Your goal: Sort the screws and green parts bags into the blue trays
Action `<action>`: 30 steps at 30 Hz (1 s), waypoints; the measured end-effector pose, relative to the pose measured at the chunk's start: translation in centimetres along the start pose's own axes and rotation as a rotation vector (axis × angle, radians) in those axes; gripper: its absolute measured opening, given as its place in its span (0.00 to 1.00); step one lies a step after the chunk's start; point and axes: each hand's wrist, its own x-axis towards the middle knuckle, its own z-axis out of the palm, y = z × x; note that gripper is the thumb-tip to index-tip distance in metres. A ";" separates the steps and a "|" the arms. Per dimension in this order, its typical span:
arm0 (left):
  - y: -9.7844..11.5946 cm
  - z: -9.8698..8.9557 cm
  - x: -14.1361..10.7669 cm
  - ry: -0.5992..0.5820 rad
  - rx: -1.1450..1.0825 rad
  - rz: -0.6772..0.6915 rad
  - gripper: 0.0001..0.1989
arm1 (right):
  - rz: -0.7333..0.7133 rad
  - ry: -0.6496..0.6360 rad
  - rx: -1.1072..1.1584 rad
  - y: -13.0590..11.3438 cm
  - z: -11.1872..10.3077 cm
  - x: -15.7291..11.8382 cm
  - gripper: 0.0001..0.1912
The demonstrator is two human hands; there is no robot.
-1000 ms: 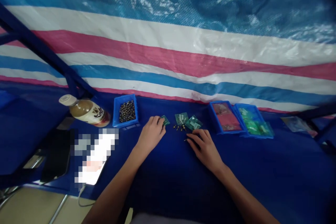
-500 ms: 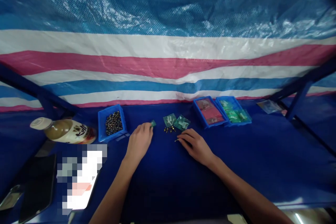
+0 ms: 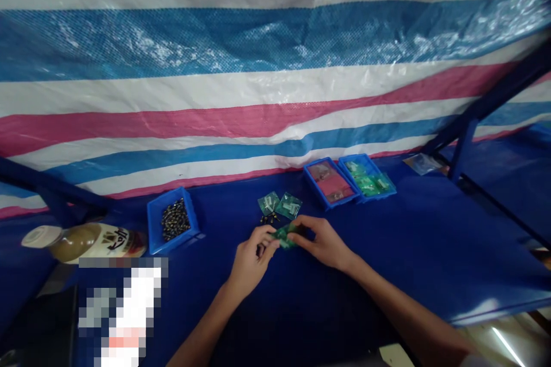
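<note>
Left hand [image 3: 252, 261], right hand [image 3: 322, 242] moved together, grips pinching 1 green packet [image 3: 286, 235]; bottle label [image 3: 123, 241] blurred.

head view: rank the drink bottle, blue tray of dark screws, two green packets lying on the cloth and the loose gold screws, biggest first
1. the drink bottle, though it may sit nearer the camera
2. the blue tray of dark screws
3. the left green packet and the right green packet, too alike to rank
4. the loose gold screws
</note>
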 end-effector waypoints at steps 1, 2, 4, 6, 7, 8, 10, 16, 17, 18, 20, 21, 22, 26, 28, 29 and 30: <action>-0.1 -0.1 0.1 0.038 0.015 0.008 0.09 | 0.018 0.075 -0.033 0.4 -0.9 0.2 0.09; -0.3 -0.3 0.2 0.077 0.040 0.019 0.10 | 0.039 0.173 -0.074 0.9 -2.1 0.5 0.10; -0.8 -0.6 0.4 0.135 0.115 0.037 0.10 | 0.092 0.418 -0.179 1.9 -5.2 1.0 0.13; -1.3 -1.0 0.6 0.159 0.202 0.045 0.11 | 0.146 0.688 -0.305 3.0 -8.9 1.5 0.19; -1.5 -1.1 0.6 0.159 0.237 0.047 0.11 | 0.168 0.786 -0.369 3.5 -10.7 1.7 0.20; -1.7 -1.2 0.7 0.150 0.266 0.047 0.11 | 0.187 0.856 -0.435 4.1 -12.4 1.9 0.21; -1.8 -1.3 0.7 0.128 0.301 0.044 0.12 | 0.222 0.892 -0.548 5.4 -15.2 2.3 0.19; -1.6 -1.2 0.7 0.117 0.359 0.075 0.13 | 0.311 0.669 -0.753 9.1 -17.9 2.7 0.14; -1.6 -1.2 0.7 0.121 0.366 0.079 0.14 | 0.315 0.673 -0.782 9.3 -17.8 2.5 0.14; -1.7 -1.3 0.7 0.125 0.372 0.079 0.13 | 0.314 0.689 -0.811 9.3 -17.6 2.3 0.15; -1.7 -1.3 0.8 0.120 0.386 0.088 0.12 | 0.304 0.732 -0.863 8.8 -17.0 1.8 0.17; -1.7 -1.3 0.9 0.109 0.397 0.104 0.11 | 0.296 0.749 -0.883 8.5 -16.7 1.6 0.18; -1.7 -1.3 0.9 0.094 0.410 0.126 0.10 | 0.287 0.761 -0.899 8.1 -16.4 1.4 0.19; -1.5 -0.7 0.8 0.012 0.430 0.245 0.09 | 0.259 0.735 -0.945 7.5 -15.5 1.4 0.19; -1.5 -0.2 0.6 -0.032 0.437 0.287 0.12 | 0.252 0.677 -0.965 7.9 -15.3 1.7 0.18; -1.5 0.0 0.6 -0.052 0.447 0.300 0.12 | 0.254 0.646 -0.976 8.3 -15.3 1.8 0.17; -1.5 0.1 0.5 -0.068 0.460 0.306 0.13 | 0.263 0.623 -0.988 8.7 -15.3 1.9 0.17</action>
